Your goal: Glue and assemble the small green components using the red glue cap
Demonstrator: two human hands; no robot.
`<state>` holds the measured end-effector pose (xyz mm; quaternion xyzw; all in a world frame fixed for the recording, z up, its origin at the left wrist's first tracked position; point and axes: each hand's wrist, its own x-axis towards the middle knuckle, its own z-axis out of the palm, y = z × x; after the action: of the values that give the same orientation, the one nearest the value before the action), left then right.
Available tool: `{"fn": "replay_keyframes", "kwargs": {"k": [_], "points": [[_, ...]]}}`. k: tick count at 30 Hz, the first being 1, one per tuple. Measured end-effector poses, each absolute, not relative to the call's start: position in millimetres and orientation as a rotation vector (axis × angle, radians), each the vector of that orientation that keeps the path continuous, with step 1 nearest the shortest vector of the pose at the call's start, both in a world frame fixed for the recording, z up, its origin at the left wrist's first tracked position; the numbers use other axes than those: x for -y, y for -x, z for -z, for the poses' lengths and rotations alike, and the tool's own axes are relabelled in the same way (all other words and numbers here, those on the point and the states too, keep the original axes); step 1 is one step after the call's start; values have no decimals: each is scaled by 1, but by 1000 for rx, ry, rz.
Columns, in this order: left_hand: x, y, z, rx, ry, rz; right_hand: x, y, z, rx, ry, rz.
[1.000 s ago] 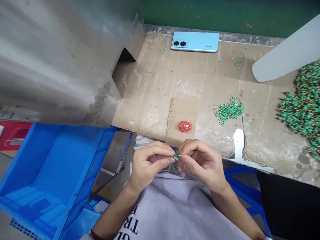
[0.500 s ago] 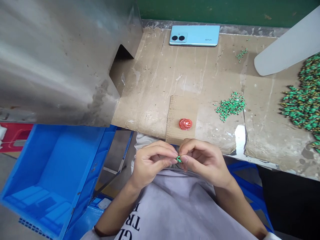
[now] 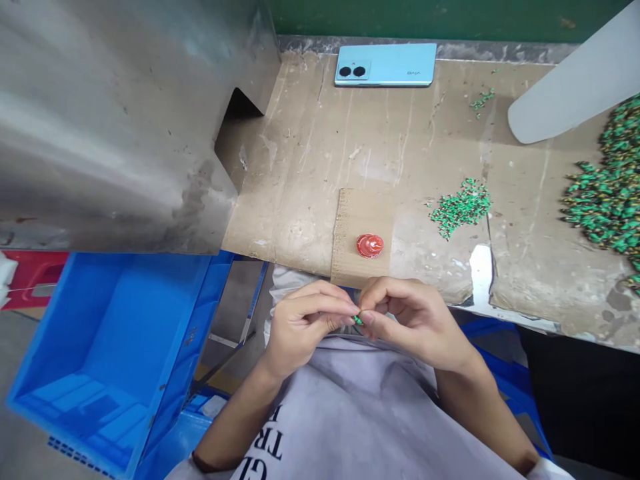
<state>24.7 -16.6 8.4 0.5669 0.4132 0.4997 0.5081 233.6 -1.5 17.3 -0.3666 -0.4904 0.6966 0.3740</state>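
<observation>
Item: a dented steel housing [image 3: 110, 127], looming over the left edge of the cardboard sheet [image 3: 360, 147] that is covering my bench.

Item: a blue plastic crate [image 3: 193, 320], sitting below the cardboard's left corner.

Item: my pale grey T-shirt [image 3: 350, 413], showing below the cardboard, with black lettering in which I am reading "TR" and "GL" upside down.

Item: a large heap of green parts [image 3: 610, 180], lying at the cardboard's right end, under a pale curved blade [image 3: 575, 80] of unclear purpose.

Item: a light-blue vivo phone [image 3: 385, 65], lying face down beyond the cardboard's far edge, with its two round camera lenses showing.

Item: a smaller pile of green parts [image 3: 463, 207], resting mid-cardboard, with a few strays [image 3: 481, 100] lying farther back.

Item: a round red object [image 3: 370, 245], sitting near the cardboard's front edge.

Item: my left hand [image 3: 303, 327] and right hand [image 3: 413, 327], meeting just off the cardboard's front edge.

Item: one small green part [image 3: 358, 321], being pinched between my left fingertips [image 3: 347, 320] and right fingertips [image 3: 367, 318], mostly hidden by them.

Progress: most green parts are sitting in the big heap; I am working on this single piece, and I cannot tell how many are finished.
</observation>
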Motion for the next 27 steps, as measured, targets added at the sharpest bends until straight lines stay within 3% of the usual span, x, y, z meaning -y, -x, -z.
{"fn": "replay_keyframes", "kwargs": {"k": [14, 27], "points": [[17, -25, -10, -1015, -1425, -1145, -1, -238, -28, 1455, 1057, -1759], [18, -27, -14, -909, -1159, -1113, 4, -243, -35, 1623, 1030, -1521]]}}
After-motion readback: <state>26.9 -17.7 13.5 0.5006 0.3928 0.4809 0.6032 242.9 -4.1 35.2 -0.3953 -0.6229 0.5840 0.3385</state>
